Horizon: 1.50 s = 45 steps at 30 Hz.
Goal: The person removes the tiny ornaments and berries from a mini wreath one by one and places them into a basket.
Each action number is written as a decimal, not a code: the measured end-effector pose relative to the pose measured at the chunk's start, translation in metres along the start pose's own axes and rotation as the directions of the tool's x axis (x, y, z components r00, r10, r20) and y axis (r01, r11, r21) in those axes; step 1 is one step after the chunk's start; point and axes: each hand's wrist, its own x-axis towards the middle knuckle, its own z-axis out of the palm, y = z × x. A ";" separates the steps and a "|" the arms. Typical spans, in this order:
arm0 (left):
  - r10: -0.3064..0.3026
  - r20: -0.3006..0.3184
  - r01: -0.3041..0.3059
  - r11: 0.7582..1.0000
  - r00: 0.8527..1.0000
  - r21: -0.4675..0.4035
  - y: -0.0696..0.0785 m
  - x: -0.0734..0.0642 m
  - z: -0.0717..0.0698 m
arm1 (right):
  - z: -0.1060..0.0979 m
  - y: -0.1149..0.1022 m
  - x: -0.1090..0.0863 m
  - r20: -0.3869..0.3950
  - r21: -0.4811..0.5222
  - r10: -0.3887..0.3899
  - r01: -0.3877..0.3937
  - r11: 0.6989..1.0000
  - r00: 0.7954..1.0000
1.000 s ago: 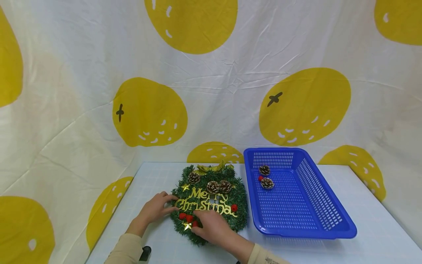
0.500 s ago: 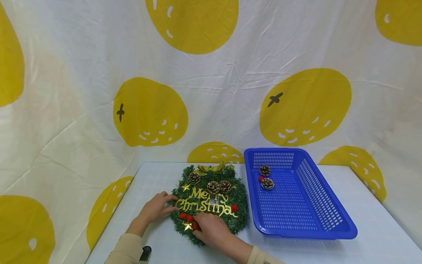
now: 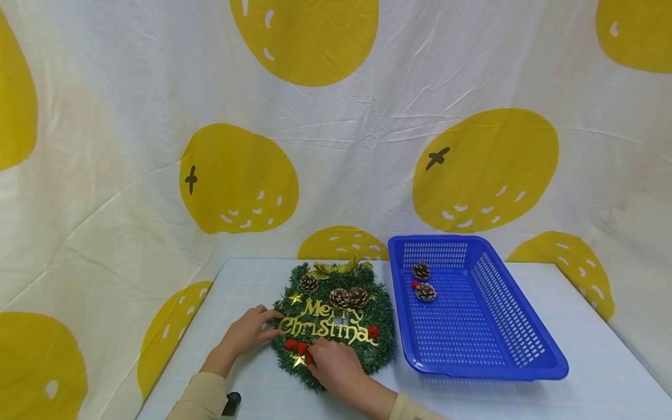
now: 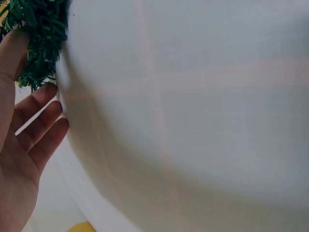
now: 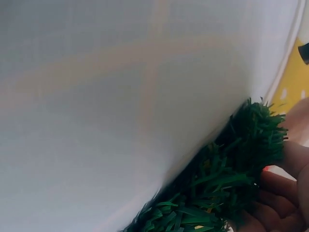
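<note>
A green Christmas wreath point(image 3: 385, 315) lies on the table, with gold "Merry Christmas" lettering point(image 3: 320, 328), pine cones point(image 3: 339, 298), gold stars point(image 3: 298, 360) and red berries point(image 3: 301, 348). My left hand point(image 3: 251, 329) holds its left edge; in the left wrist view the greenery point(image 4: 41, 43) sits between thumb and index finger, the other fingers loosely spread. At the lower part, my right hand point(image 3: 338, 367) pinches a red berry point(image 3: 309, 359) beside the lower star, its fingertips partly hidden. The right wrist view shows its curled fingers point(image 5: 277, 200) against the greenery point(image 5: 217, 179).
To the right of the wreath stands a blue plastic basket point(image 3: 409, 350). Two pine cones point(image 3: 426, 292) and a red berry point(image 3: 415, 284) lie inside it. A fruit-print cloth point(image 3: 336, 175) hangs behind the white table point(image 3: 252, 274).
My right hand has shifted slightly, its fingertips drawing back from the lettering and closing in by the red berry near the lower star. The left hand stays on the wreath's edge.
</note>
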 end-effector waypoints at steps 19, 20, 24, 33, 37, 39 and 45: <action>-0.006 0.004 0.006 1.000 1.000 -0.003 0.000 -0.001 -0.002 | -0.027 0.011 0.005 0.033 0.367 0.065 -0.072 0.927 0.997; -0.005 0.005 0.005 1.000 1.000 -0.002 0.000 -0.001 -0.002 | -0.030 0.013 0.006 0.020 0.382 0.067 -0.070 0.922 0.998; -0.003 0.011 0.003 1.000 1.000 -0.005 -0.001 0.000 -0.002 | -0.044 0.023 0.011 -0.031 0.427 0.077 -0.056 0.903 0.997; -0.003 0.012 0.003 1.000 1.000 -0.011 0.000 -0.001 -0.002 | -0.077 0.047 0.026 -0.110 0.522 0.135 -0.058 0.851 0.985; -0.002 0.009 0.002 1.000 1.000 -0.007 0.000 -0.001 -0.002 | -0.090 0.059 0.033 -0.121 0.536 0.167 -0.078 0.840 0.978; -0.002 0.008 0.002 1.000 1.000 -0.008 0.000 -0.001 -0.002 | -0.096 0.065 0.036 -0.126 0.533 0.190 -0.095 0.841 0.974; 0.002 0.010 -0.002 1.000 1.000 -0.008 0.001 0.000 -0.003 | -0.112 0.085 0.043 -0.103 0.579 0.305 -0.193 0.792 0.947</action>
